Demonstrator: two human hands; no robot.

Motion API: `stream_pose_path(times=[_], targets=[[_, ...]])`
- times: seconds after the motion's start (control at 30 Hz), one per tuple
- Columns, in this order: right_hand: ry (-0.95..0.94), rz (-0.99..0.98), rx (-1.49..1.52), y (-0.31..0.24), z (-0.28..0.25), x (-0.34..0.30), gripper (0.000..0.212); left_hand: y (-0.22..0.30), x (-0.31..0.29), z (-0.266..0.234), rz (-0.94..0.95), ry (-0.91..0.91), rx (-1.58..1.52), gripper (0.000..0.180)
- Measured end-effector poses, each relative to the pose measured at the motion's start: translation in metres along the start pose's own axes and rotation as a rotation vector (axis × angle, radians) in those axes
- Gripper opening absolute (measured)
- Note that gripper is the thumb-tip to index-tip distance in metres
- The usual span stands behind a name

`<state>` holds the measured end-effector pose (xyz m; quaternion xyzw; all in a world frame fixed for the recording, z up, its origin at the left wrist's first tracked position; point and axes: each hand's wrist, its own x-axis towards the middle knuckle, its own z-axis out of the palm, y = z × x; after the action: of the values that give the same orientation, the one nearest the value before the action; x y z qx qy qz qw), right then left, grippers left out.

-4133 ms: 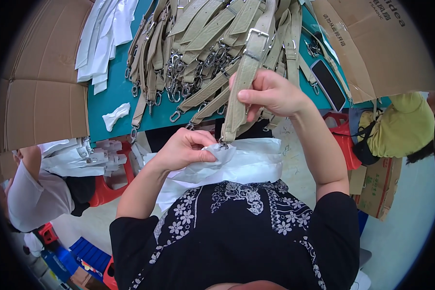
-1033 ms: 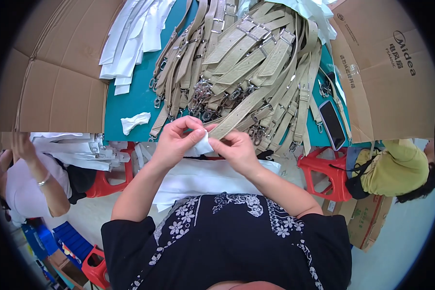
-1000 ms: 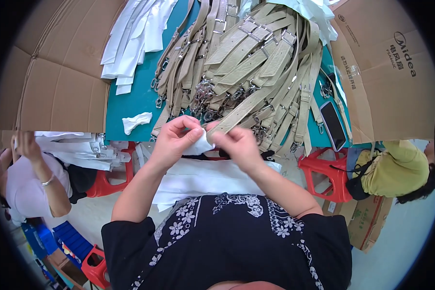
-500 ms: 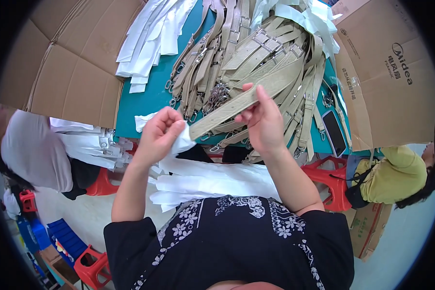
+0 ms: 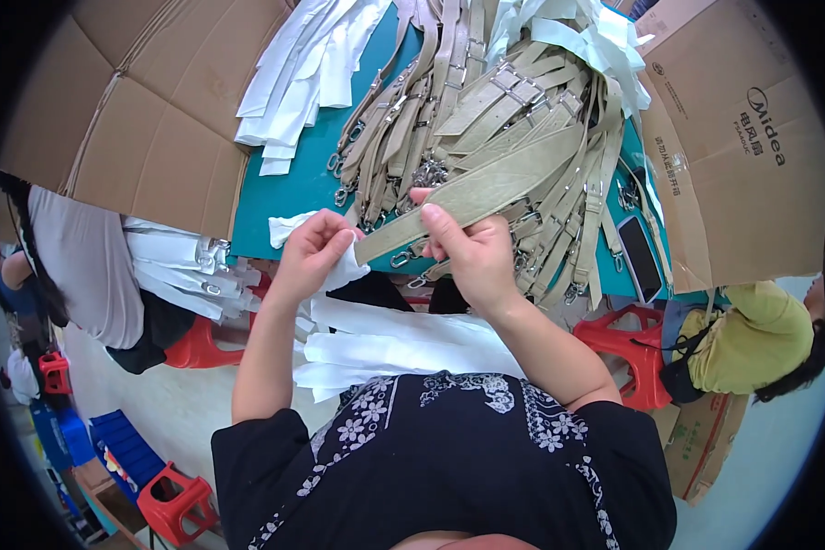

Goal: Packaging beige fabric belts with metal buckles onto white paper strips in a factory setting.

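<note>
A wide beige strap (image 5: 509, 174) stretches between my hands, over a heap of similar straps (image 5: 522, 87) with metal buckles and clips. At its narrow end, my left hand (image 5: 313, 252) is closed in a pinch, with a crumpled white wrap (image 5: 346, 267) around that end. My right hand (image 5: 475, 257) grips the strap further along, thumb on top and fingers underneath. Metal swivel clips (image 5: 401, 259) hang from the straps behind and below my hands. Across my lap lie long white wrapped strips (image 5: 403, 348).
White strips (image 5: 312, 73) lie at the table's far left. A phone (image 5: 639, 258) rests near the right edge of the teal table (image 5: 289, 188). Cardboard boxes (image 5: 156, 137) flank both sides. People sit left and right, the right one in a yellow top (image 5: 752, 332), near red stools (image 5: 628, 353).
My right hand has moved left and down along the strap, and its thumb now presses on top. The strap's broad part shows more fully. My left hand keeps its pinch.
</note>
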<state>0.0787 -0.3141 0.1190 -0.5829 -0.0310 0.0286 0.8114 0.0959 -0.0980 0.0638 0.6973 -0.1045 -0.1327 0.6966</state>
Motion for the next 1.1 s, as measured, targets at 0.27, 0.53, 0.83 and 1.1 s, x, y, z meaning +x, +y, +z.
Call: stream_pose_path(times=[0.27,0.53,0.83,1.1], targets=[[-0.111,0.02,-0.261,0.049,-0.001,-0.005,0.032,-0.005,0.016,0.019,0.004,-0.004,-0.211,0.01],[0.255,-0.039,0.093,-0.016,-0.046,0.031,0.036,-0.004,0.004,0.012,-0.063,0.043,-0.112,0.01],[0.206,-0.211,-0.237,-0.013,-0.014,0.023,0.028,-0.009,-0.003,-0.004,-0.137,0.087,-0.217,0.01],[0.199,-0.38,-0.448,0.017,-0.021,0.013,0.024,-0.014,-0.001,-0.006,-0.138,0.178,-0.312,0.011]])
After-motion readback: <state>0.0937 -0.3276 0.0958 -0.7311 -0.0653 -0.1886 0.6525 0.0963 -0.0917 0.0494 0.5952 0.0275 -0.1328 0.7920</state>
